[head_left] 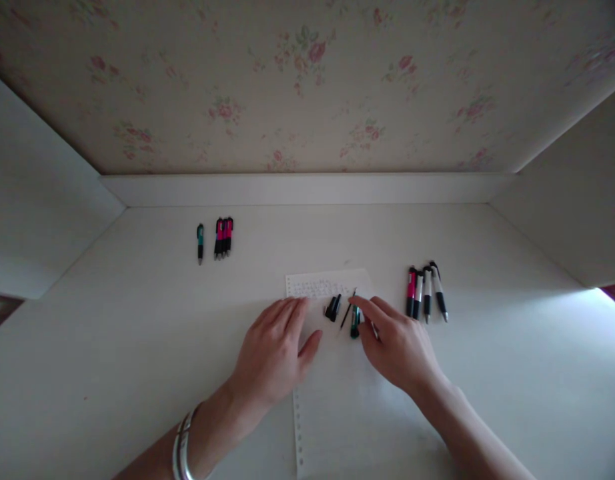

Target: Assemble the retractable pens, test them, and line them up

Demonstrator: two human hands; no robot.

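My left hand [275, 350] lies flat at the left edge of a lined sheet of paper [347, 413], fingers stretched out and thumb apart, holding nothing. On the sheet, in front of my left thumb, are small black pen parts [332, 309]. Beside them a thin dark pen refill [346, 315] lies slanted. My right hand [395, 337] is over the sheet's right side, index finger stretched to the refill's upper part and thumb apart from it. Under that index finger is a green pen barrel [355, 325], partly hidden by the hand.
A pink pen [411, 290] and several white pens [427, 293] lie at the right, just beyond my right hand. At the back left are a green pen [200, 243] and a row of pink pens [223, 238]. White panels and a flowered wall [307, 87] enclose the desk.
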